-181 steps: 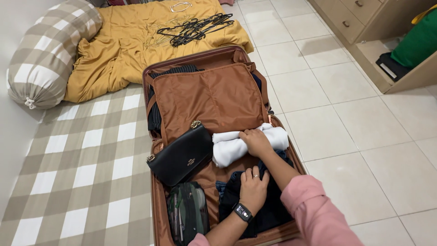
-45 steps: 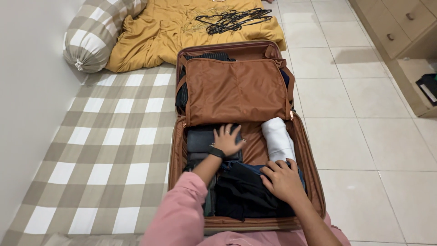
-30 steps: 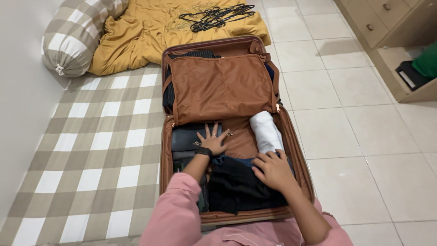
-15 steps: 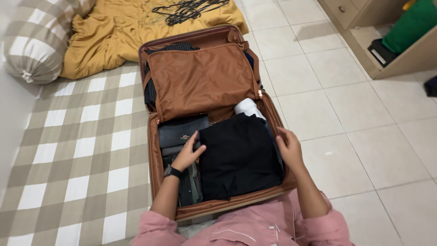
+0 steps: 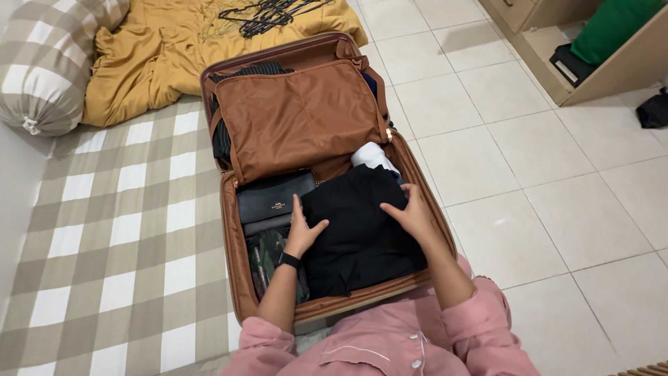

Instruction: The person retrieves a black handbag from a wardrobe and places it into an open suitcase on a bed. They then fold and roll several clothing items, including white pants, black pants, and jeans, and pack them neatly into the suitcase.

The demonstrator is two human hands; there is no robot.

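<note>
An open brown suitcase (image 5: 233, 268) lies partly on a checked mattress and partly on the tiled floor. A folded black garment (image 5: 358, 233) fills its near half. My left hand (image 5: 303, 230) lies flat on the garment's left edge, beside a black handbag (image 5: 271, 198) and a green patterned pouch (image 5: 264, 257). On the garment's right side rests my right hand (image 5: 412, 212), fingers spread. A rolled white cloth (image 5: 372, 155) peeks out behind the garment. The far half is covered by a brown fabric divider (image 5: 299, 115).
A yellow blanket (image 5: 160, 52) with black hangers (image 5: 268, 12) lies at the mattress head, next to a checked bolster (image 5: 45, 66). A wooden cabinet (image 5: 591, 76) with a green bag stands at the upper right. A dark item (image 5: 654, 111) lies on the tiles.
Both hands have slid inward onto the black garment, pressing it flat. Earlier the handbag and white roll were repositioned and the garment was spread over the other clothes.
</note>
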